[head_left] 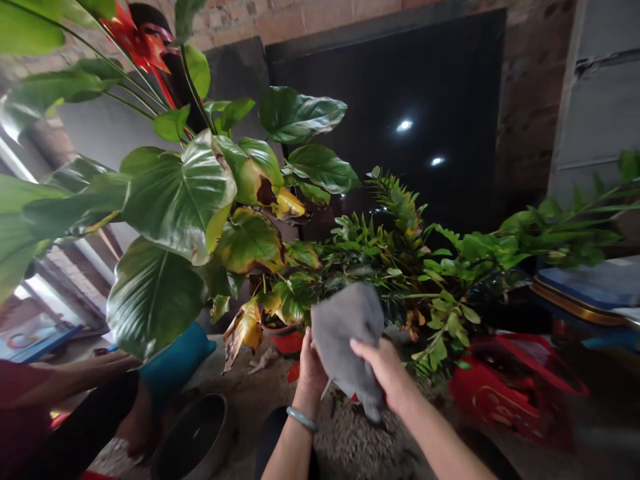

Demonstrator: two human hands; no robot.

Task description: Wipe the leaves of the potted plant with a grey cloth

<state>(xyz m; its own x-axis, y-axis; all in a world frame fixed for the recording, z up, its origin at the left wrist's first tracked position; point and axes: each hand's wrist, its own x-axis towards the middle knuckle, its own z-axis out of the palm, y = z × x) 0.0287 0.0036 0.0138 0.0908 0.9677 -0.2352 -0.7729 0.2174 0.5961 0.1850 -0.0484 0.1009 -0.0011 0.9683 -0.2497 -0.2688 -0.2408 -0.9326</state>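
A grey cloth is held up in front of me by both hands. My left hand, with a pale bangle on the wrist, is behind the cloth's left edge. My right hand grips the cloth from the right, fingers over its front. Just behind the cloth stand potted plants: a fern-like green plant and a large-leaved plant with yellowing, brown-edged leaves, in a red pot.
Another person's arm and dark-clad leg lie at lower left beside a teal object. A dark round bowl sits on the ground. A red plastic item is at right; a dark panel fills the back.
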